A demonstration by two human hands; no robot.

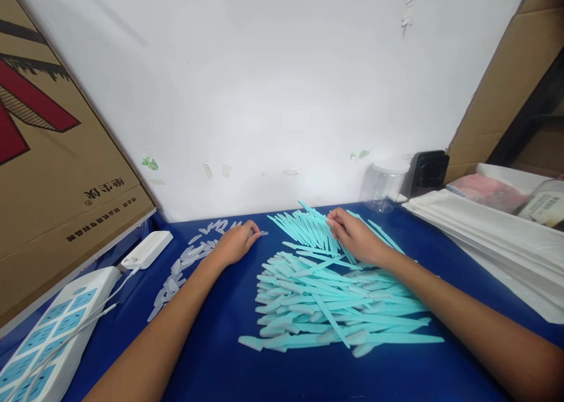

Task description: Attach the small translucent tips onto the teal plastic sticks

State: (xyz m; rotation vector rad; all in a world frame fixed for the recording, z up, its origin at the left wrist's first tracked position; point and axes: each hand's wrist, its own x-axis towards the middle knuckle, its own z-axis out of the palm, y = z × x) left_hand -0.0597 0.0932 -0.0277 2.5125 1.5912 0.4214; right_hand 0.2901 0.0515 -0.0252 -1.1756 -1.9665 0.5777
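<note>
My left hand (pixel 240 240) is closed in a pinch on a small clear plastic cap (pixel 264 233), whose end sticks out past the fingertips. Loose caps of the same kind (pixel 190 253) lie scattered beside and behind that hand. My right hand (pixel 352 233) pinches a turquoise eyebrow razor (pixel 312 210), its tip pointing up and left, above the far group of razors (pixel 294 230). Nearer to me is a large pile of eyebrow razors (pixel 308 296), many with whitish or clear-covered ends toward the left. My right forearm hides part of the pile.
At left are a power strip (pixel 57 331) with cables, a white charger (pixel 147 249) and a cardboard box (pixel 66 155). A clear jar (pixel 384 187) and a black container (pixel 429 173) stand by the wall. White sheets (pixel 480 231) are stacked at right on the blue table (pixel 211 355).
</note>
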